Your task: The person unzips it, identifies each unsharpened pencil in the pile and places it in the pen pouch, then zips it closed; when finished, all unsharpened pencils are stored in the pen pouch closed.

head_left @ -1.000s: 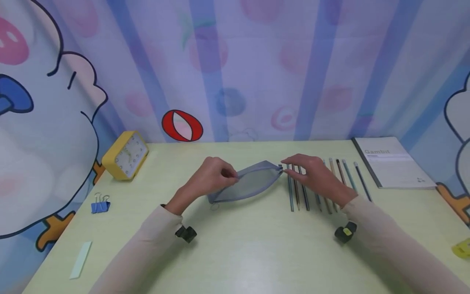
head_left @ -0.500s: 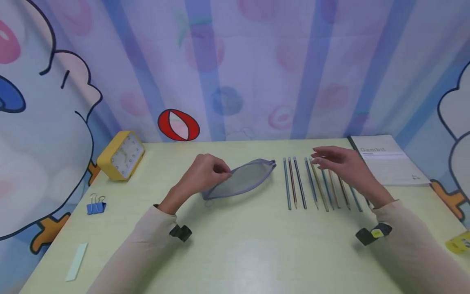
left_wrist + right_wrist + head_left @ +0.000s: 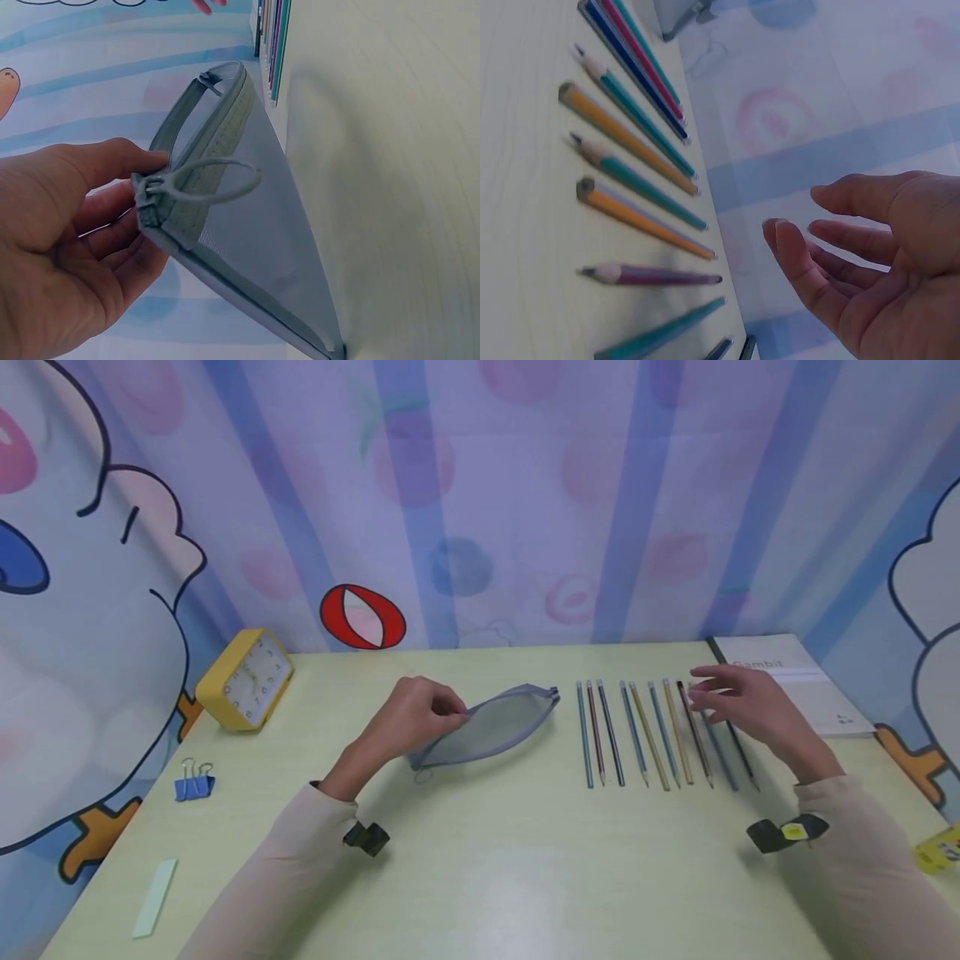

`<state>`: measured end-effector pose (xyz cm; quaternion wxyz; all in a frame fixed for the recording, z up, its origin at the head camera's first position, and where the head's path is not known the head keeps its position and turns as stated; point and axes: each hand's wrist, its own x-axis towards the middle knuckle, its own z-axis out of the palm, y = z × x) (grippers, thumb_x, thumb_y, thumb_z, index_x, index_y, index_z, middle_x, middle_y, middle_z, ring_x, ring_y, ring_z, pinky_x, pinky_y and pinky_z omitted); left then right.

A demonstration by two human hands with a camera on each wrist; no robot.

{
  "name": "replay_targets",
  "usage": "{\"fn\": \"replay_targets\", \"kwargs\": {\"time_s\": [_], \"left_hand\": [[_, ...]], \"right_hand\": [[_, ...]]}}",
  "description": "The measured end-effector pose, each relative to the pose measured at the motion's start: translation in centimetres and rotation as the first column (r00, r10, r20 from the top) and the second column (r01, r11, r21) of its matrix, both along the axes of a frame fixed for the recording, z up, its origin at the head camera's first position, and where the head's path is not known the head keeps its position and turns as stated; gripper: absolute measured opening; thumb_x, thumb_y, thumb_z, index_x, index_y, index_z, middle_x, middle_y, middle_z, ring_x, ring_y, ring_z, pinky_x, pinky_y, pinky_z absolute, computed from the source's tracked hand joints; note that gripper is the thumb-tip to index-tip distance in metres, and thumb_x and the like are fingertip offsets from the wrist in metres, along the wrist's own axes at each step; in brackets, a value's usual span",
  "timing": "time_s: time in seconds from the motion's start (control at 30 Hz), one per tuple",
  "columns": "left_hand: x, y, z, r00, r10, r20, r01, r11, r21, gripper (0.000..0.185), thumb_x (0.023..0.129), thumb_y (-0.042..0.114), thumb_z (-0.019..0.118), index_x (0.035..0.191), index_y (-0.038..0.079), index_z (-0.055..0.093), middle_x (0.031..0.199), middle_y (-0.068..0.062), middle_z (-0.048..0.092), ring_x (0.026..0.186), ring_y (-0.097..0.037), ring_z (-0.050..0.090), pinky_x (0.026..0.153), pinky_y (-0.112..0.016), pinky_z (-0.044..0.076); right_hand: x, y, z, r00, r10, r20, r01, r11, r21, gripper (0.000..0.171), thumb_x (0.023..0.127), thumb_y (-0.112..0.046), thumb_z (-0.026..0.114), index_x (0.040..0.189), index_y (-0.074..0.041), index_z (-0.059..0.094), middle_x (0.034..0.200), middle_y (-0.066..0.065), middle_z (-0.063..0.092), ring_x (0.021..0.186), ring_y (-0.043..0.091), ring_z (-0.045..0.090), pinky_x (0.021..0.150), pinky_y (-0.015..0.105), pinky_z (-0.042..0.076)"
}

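My left hand [image 3: 427, 714] pinches the upper left edge of a grey mesh zip pouch [image 3: 491, 727] that lies on the pale green table [image 3: 480, 860]. In the left wrist view the thumb and fingers of that hand [image 3: 75, 225] hold the pouch [image 3: 247, 247] by its zipper end, beside the loop pull [image 3: 214, 180]. To the right of the pouch, several pencils [image 3: 637, 735] lie side by side in a row. My right hand [image 3: 738, 702] hovers over the right end of that row with relaxed fingers and holds nothing. The right wrist view shows the hand [image 3: 870, 247] above the pencils [image 3: 630, 157].
A yellow clock [image 3: 243, 681] stands at the back left, with a blue binder clip [image 3: 193, 785] and a pale strip [image 3: 153, 897] nearer the left edge. A notebook [image 3: 795, 681] lies at the back right. A small yellow item [image 3: 937, 852] sits at the right edge.
My right hand has left the pouch's right zipper end and moved right, over the pencil row. The left hand keeps its hold on the pouch.
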<state>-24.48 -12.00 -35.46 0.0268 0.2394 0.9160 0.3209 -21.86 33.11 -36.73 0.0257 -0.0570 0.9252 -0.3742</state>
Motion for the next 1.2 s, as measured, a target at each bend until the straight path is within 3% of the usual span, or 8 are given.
{"fn": "replay_targets", "kwargs": {"time_s": [0.13,0.33,0.47,0.6,0.83,1.2], "left_hand": [[0.0,-0.1,-0.1,1.0,0.003,0.001,-0.003,1.0,-0.004,0.014,0.091,0.017,0.073,0.1,0.01,0.081,0.09,-0.002,0.078,0.078,-0.012,0.068,0.073,-0.027,0.058],[0.1,-0.3,-0.1,1.0,-0.001,-0.007,0.001,1.0,-0.013,0.013,0.09,0.017,0.074,0.099,0.01,0.08,0.089,-0.002,0.078,0.077,-0.011,0.068,0.072,-0.026,0.057],[0.2,-0.3,-0.1,1.0,0.0,-0.001,0.0,1.0,-0.012,0.013,0.09,0.016,0.074,0.099,0.01,0.08,0.089,-0.002,0.077,0.076,-0.011,0.068,0.072,-0.026,0.057],[0.3,-0.3,-0.2,1.0,-0.004,0.005,0.004,1.0,-0.006,0.013,0.09,0.016,0.074,0.099,0.01,0.08,0.088,-0.002,0.078,0.076,-0.01,0.067,0.072,-0.025,0.057],[0.4,-0.3,0.0,1.0,-0.009,-0.01,0.009,1.0,-0.008,0.012,0.09,0.015,0.073,0.098,0.01,0.08,0.088,-0.002,0.078,0.076,-0.01,0.068,0.071,-0.025,0.057],[0.4,-0.3,-0.1,1.0,-0.006,0.0,0.006,1.0,-0.013,0.012,0.09,0.016,0.074,0.099,0.01,0.08,0.089,-0.002,0.077,0.076,-0.01,0.067,0.071,-0.025,0.056]], "right_hand": [[-0.2,1.0,-0.4,0.999,-0.011,0.036,0.009,0.999,0.044,0.056,0.105,-0.031,0.053,0.148,0.005,0.044,0.126,0.031,0.065,0.086,0.019,0.073,0.085,0.047,0.058],[-0.8,2.2,-1.5,0.994,-0.047,0.094,0.035,0.992,0.119,0.057,0.103,-0.025,0.054,0.146,0.01,0.042,0.127,0.034,0.062,0.077,0.019,0.071,0.07,0.032,0.055],[-1.0,2.5,-2.4,0.997,-0.046,0.057,0.036,0.986,0.162,0.055,0.101,-0.022,0.057,0.142,0.012,0.046,0.121,0.034,0.065,0.071,0.018,0.069,0.064,0.03,0.052],[-1.2,2.2,-2.7,0.999,-0.048,0.012,0.045,0.981,0.186,0.051,0.098,-0.019,0.06,0.136,0.014,0.052,0.117,0.037,0.065,0.075,0.025,0.071,0.062,0.03,0.054],[-1.5,1.7,-3.1,0.999,-0.038,-0.037,0.047,0.959,0.281,0.046,0.097,-0.017,0.06,0.128,0.017,0.057,0.111,0.036,0.067,0.092,0.043,0.068,0.073,0.048,0.057],[-1.9,1.1,-3.9,0.993,-0.02,-0.115,0.055,0.949,0.31,0.038,0.093,-0.007,0.063,0.119,0.02,0.061,0.101,0.036,0.068,0.086,0.043,0.067,0.072,0.051,0.055]]}}
